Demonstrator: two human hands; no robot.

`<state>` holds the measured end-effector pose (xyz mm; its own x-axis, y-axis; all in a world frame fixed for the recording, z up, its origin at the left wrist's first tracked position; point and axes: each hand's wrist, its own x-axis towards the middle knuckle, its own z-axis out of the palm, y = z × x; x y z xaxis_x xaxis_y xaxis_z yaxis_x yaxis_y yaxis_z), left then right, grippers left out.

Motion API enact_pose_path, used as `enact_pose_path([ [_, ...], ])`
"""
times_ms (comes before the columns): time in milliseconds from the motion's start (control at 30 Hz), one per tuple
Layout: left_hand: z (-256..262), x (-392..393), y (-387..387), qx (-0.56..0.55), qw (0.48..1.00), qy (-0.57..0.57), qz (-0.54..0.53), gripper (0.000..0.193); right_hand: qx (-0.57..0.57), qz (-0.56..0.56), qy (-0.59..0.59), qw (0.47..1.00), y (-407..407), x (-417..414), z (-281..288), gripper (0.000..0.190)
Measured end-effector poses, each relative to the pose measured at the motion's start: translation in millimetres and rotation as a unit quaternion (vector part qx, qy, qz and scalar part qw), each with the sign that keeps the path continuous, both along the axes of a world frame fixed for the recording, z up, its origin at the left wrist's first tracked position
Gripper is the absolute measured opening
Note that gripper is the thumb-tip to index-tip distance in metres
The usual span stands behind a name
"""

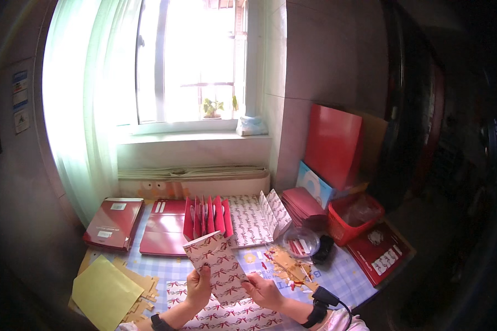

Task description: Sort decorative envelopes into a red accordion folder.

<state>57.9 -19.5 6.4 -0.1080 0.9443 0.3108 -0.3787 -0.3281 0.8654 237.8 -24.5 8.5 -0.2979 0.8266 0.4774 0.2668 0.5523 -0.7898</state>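
Observation:
A folded panel of white patterned paper (225,269), printed with red bows and green sprigs, is held up at a tilt between both hands. On its left edge, my left hand (199,287) pinches it with the thumb in front. My right hand (266,291) grips the lower right edge. Beneath the hands lies a flat sheet of the same patterned paper (248,316), partly hidden by them. Just beyond the panel, a red accordion-style folder (207,217) stands fanned out on a red cover. To its right is another patterned piece (248,219) with upright folded flaps (275,213).
A checked tablecloth (149,265) covers the table. Red boxed items (114,225) lie left, near yellow paper (105,291). Rightward are red folders (302,205), a clear round tub (300,244), cardboard scraps (290,265), a red plastic basket (343,229) and a dark red box (375,252).

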Motion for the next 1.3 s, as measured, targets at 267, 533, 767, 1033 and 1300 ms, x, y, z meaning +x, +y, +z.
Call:
enact_pose_path([
  [267, -20.5, -6.0, 16.7, 0.008, 0.996, -0.021, -0.088, 0.035, 0.108, -0.110, -0.019, 0.988, 23.4, 9.1, 23.2, 0.015],
  [533, -15.5, -5.6, 16.9, -0.022, 0.984, 0.170, -0.052, 0.026, 0.146, -0.287, -0.322, 0.890, 129.1, 30.0, 67.8, 0.019],
  [767, -21.0, -1.4, 19.0, 0.000, 0.979, 0.201, -0.018, 0.020, 0.108, -0.354, -0.452, 0.812, 178.7, 42.3, 50.0, 0.012],
  [1033, -17.1, -2.7, 18.7, 0.003, 0.966, 0.257, 0.000, 0.019, 0.117, -0.374, -0.460, 0.796, 184.8, 46.3, 50.3, 0.017],
  [1300, -17.5, -2.5, 18.2, 0.027, 0.965, 0.260, 0.002, 0.018, 0.153, -0.392, -0.478, 0.771, 195.2, 45.3, 36.0, 0.024],
])
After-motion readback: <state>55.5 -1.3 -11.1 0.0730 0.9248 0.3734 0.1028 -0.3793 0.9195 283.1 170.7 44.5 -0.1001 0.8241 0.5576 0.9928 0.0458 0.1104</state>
